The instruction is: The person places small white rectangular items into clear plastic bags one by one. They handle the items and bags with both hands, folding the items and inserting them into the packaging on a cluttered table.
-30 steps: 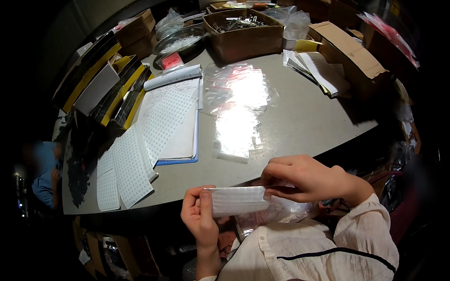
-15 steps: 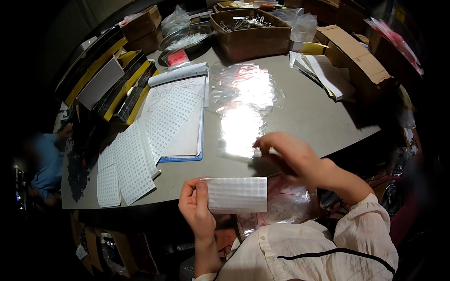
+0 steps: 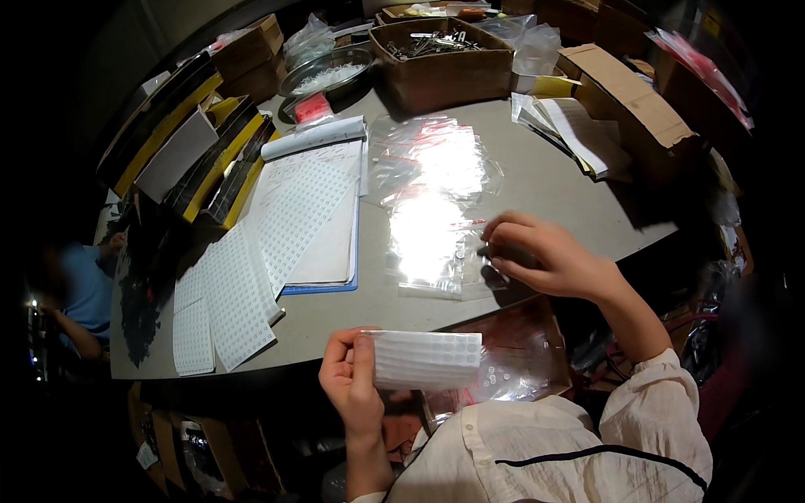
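My left hand (image 3: pixel 354 379) grips a sheet of round white stickers (image 3: pixel 428 360) by its left end, thumb on top, just in front of the table edge. Over the table, my right hand (image 3: pixel 549 256) is open, its thumb and fingers apart beside the right edge of a clear zip bag (image 3: pixel 474 281). Whether a fingertip touches that bag is hard to tell. Beyond it lies a spread of clear zip bags (image 3: pixel 436 172) with red closure lines, partly washed out by glare. Below the table edge, an open box holds more clear bags (image 3: pixel 511 356), some with small round stickers showing.
Printed sticker sheets (image 3: pixel 231 293) overlap a blue clipboard (image 3: pixel 323 290) on the left. Black-and-yellow bins (image 3: pixel 220 189) stand beyond. A box of metal parts (image 3: pixel 440 80) and a bowl of small clear pieces (image 3: pixel 327 80) sit behind. At left, another person (image 3: pixel 84 289) sits.
My right hand has moved right and slightly up over the table, and its fingers have spread. The sticker sheet in my left hand has dipped slightly. The box of bags shows more.
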`<action>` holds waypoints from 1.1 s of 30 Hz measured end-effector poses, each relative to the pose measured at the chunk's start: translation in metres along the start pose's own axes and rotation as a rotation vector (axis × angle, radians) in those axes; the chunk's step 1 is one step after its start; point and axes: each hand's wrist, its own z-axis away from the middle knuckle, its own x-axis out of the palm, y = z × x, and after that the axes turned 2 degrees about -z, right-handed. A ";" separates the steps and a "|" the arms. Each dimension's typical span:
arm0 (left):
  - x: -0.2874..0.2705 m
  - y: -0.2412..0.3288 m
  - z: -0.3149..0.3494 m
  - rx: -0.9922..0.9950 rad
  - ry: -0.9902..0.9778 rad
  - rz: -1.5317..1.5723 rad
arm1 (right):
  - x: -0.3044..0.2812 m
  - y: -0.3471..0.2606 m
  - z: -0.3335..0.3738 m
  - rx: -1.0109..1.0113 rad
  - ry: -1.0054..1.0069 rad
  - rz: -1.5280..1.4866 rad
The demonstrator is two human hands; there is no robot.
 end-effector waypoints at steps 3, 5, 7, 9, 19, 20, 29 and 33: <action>0.004 0.001 0.000 -0.002 -0.028 -0.027 | 0.011 0.017 -0.018 -0.051 -0.045 0.024; 0.007 0.002 0.000 0.008 -0.035 -0.033 | 0.023 0.025 -0.023 -0.115 0.093 0.158; 0.008 0.004 0.002 0.018 -0.015 -0.038 | 0.028 0.028 -0.027 -0.083 0.148 0.247; 0.008 0.006 0.004 0.010 0.014 -0.023 | 0.024 0.030 -0.026 0.051 0.128 0.299; 0.017 0.020 0.009 -0.066 -0.015 -0.035 | 0.004 -0.013 -0.005 -0.120 -0.156 -0.042; 0.020 0.018 0.009 -0.070 -0.042 -0.054 | 0.009 -0.020 -0.003 -0.149 -0.132 -0.162; 0.035 0.008 0.016 -0.075 -0.159 -0.173 | 0.040 -0.065 -0.009 -0.221 -0.076 -0.204; 0.030 -0.004 0.014 -0.105 -0.151 -0.099 | 0.051 -0.064 -0.009 -0.425 0.095 0.048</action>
